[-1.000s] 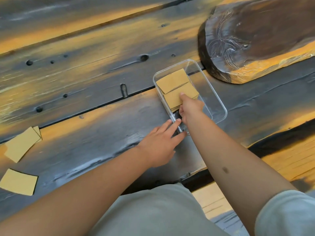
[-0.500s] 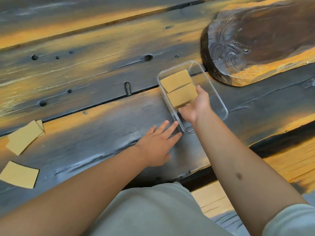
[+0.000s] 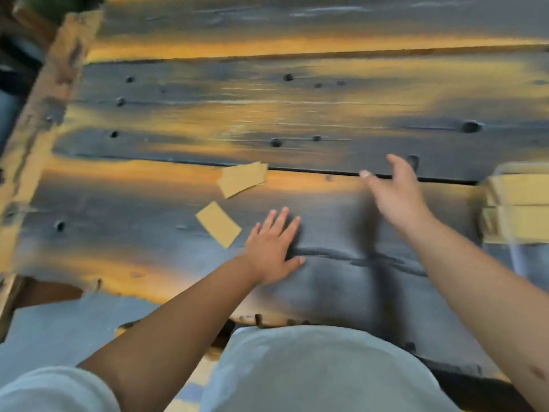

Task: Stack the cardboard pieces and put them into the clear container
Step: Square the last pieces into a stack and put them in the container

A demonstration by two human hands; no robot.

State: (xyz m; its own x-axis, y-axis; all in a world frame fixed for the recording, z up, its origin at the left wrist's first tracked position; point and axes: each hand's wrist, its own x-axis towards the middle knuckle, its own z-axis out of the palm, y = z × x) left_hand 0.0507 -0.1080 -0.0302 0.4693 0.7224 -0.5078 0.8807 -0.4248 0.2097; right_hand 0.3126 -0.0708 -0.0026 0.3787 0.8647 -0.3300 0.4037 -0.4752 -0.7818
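Observation:
A small stack of tan cardboard pieces (image 3: 242, 179) lies on the dark wooden table (image 3: 297, 114), just left of centre. A single cardboard piece (image 3: 218, 224) lies a little nearer, beside my left hand (image 3: 271, 248), which rests flat on the table with fingers spread. My right hand (image 3: 395, 193) hovers above the table, fingers apart, holding nothing. At the right edge of the view the clear container (image 3: 487, 200) is blurred and cut off, with cardboard pieces (image 3: 520, 209) inside it.
The table's left end has a rough pale wooden edge (image 3: 35, 138). Several dark holes dot the planks, and a gap runs between two planks behind the hands. My grey-clothed lap (image 3: 320, 367) fills the lower foreground.
The view has swung left. My right hand has come out of the container, empty, and moved left over the table. My left hand has slid left toward the loose cardboard pieces.

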